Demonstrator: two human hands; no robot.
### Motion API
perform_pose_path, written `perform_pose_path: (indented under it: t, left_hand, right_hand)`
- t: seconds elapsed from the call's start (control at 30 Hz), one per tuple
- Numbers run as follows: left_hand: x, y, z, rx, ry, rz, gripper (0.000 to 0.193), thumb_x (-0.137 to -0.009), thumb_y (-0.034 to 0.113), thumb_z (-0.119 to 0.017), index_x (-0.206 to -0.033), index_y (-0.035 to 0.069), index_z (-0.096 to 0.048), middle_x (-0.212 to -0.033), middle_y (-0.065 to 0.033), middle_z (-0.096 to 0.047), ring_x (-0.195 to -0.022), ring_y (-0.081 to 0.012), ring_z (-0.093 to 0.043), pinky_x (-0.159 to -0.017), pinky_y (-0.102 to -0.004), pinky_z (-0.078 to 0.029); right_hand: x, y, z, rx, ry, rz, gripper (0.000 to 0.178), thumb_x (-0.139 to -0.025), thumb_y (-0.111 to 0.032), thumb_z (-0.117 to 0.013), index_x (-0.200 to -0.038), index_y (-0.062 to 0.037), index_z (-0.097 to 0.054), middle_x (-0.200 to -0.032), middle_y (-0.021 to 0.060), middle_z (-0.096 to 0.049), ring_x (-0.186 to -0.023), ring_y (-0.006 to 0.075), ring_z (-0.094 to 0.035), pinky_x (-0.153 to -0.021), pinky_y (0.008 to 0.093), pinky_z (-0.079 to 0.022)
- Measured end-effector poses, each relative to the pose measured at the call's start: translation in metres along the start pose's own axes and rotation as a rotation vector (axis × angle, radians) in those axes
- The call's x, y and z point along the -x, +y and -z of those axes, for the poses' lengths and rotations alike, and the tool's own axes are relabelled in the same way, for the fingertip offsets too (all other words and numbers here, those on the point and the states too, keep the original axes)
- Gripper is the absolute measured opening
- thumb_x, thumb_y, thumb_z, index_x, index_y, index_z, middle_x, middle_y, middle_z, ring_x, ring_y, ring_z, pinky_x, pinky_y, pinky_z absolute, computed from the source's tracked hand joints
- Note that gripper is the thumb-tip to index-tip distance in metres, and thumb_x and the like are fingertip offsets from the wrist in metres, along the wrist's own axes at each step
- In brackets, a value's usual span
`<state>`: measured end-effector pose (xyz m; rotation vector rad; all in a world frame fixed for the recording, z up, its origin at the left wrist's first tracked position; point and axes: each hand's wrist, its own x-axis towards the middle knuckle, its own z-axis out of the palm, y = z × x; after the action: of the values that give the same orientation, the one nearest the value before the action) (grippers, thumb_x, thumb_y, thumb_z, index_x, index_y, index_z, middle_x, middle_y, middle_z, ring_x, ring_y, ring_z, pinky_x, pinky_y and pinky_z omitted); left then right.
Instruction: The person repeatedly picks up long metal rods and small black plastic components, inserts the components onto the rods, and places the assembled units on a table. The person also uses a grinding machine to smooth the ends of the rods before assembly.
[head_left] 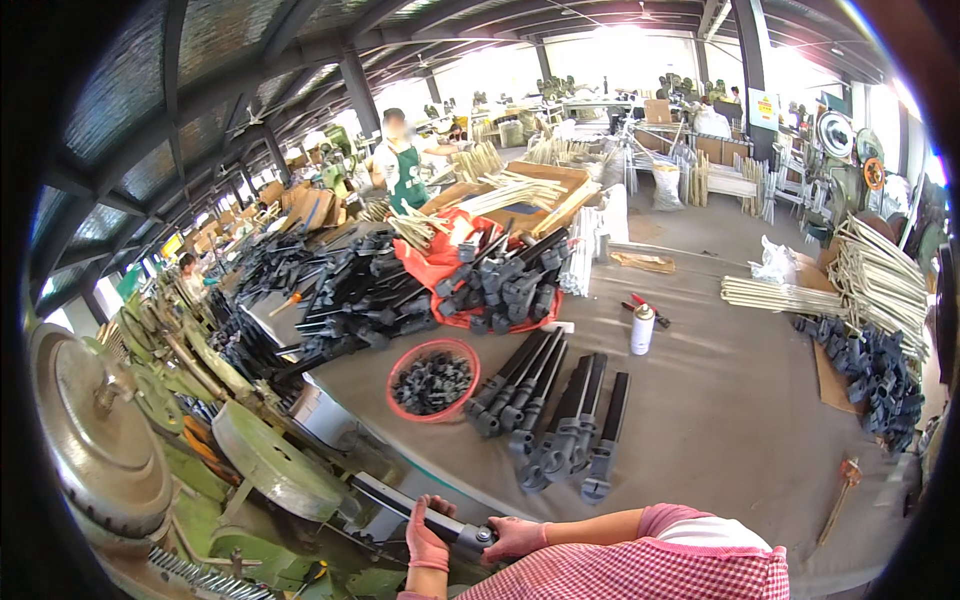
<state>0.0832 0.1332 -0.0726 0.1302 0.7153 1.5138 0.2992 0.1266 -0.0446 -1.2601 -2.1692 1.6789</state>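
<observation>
Low in the view I hold a long dark tube [385, 493] with a grey-black plastic fitting [478, 536] on its near end. My left hand [427, 535], in a pink glove, is closed around the tube just behind the fitting. At the fitting's end, my right hand [515, 538], also gloved in pink, grips it with bent fingers. The tube's far end reaches to a green machine [275, 460] at the left, where its contact is unclear. Several similar black tubes with fittings [570, 420] lie side by side on the brown-covered table [690, 440].
A red basket of small black parts [432, 380] stands near the table's left edge. Behind it are a heap of black tubes [365, 285] and an orange-red sack [430, 265]. A spray can [642, 330] stands mid-table. A person in a green apron [405, 175] is farther back.
</observation>
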Motion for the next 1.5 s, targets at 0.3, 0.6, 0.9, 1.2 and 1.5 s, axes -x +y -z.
perform_pose_path:
  t: [0.3, 0.6, 0.9, 1.2, 1.5]
  left_hand:
    - [-0.039, -0.007, -0.061, -0.127, 0.091, -0.08, 0.012, -0.093, 0.012, -0.065, -0.093, 0.001, -0.058, -0.084, -0.0106, -0.061, -0.077, -0.0259, -0.062, -0.077, -0.0416, -0.056]
    - [-0.104, -0.024, -0.08, -0.129, 0.088, -0.02, 0.014, -0.091, 0.012, -0.07, -0.093, 0.002, -0.059, -0.086, -0.0104, -0.063, -0.078, -0.0246, -0.063, -0.081, -0.043, -0.058]
    - [-0.2, -0.002, -0.141, -0.173, -0.038, 0.125, 0.011, -0.087, 0.007, -0.066, -0.087, 0.007, -0.055, -0.072, -0.0033, -0.054, -0.064, -0.0188, -0.057, -0.069, -0.0387, -0.055]
    - [-0.255, -0.001, -0.18, -0.115, -0.097, 0.071, 0.021, -0.087, 0.006, -0.063, -0.103, 0.007, -0.049, -0.072, -0.0027, -0.051, -0.061, -0.0189, -0.051, -0.063, -0.0367, -0.048]
    - [-0.28, -0.031, -0.192, -0.564, -0.272, 0.212, 0.024, -0.099, 0.022, -0.06, -0.116, 0.005, -0.058, -0.096, -0.0069, -0.065, -0.086, -0.0169, -0.064, -0.081, -0.0329, -0.053]
  right_hand:
    - [-0.007, 0.029, 0.048, -0.129, -0.005, 0.029, 0.084, -0.067, -0.053, -0.083, -0.122, 0.0042, -0.058, -0.105, 0.0187, -0.068, -0.101, 0.0267, -0.066, -0.089, 0.0362, -0.051]
    - [-0.028, 0.062, 0.087, -0.275, 0.063, -0.035, 0.077, -0.065, -0.05, -0.086, -0.111, 0.0052, -0.058, -0.095, 0.0138, -0.068, -0.086, 0.0214, -0.066, -0.076, 0.0336, -0.053]
    - [-0.051, 0.036, 0.14, -0.299, 0.192, -0.061, 0.069, -0.069, -0.042, -0.082, -0.114, 0.005, -0.059, -0.099, 0.017, -0.069, -0.091, 0.0226, -0.067, -0.082, 0.0343, -0.053]
    - [-0.067, 0.016, 0.182, -0.221, 0.328, -0.134, 0.065, -0.065, -0.041, -0.082, -0.104, 0.0046, -0.059, -0.095, 0.02, -0.068, -0.091, 0.0274, -0.067, -0.082, 0.0377, -0.052]
    - [-0.119, 0.022, 0.228, -0.482, 0.532, -0.172, 0.069, -0.066, -0.034, -0.088, -0.111, 0.006, -0.055, -0.094, 0.0107, -0.064, -0.084, 0.0176, -0.062, -0.077, 0.0325, -0.052]
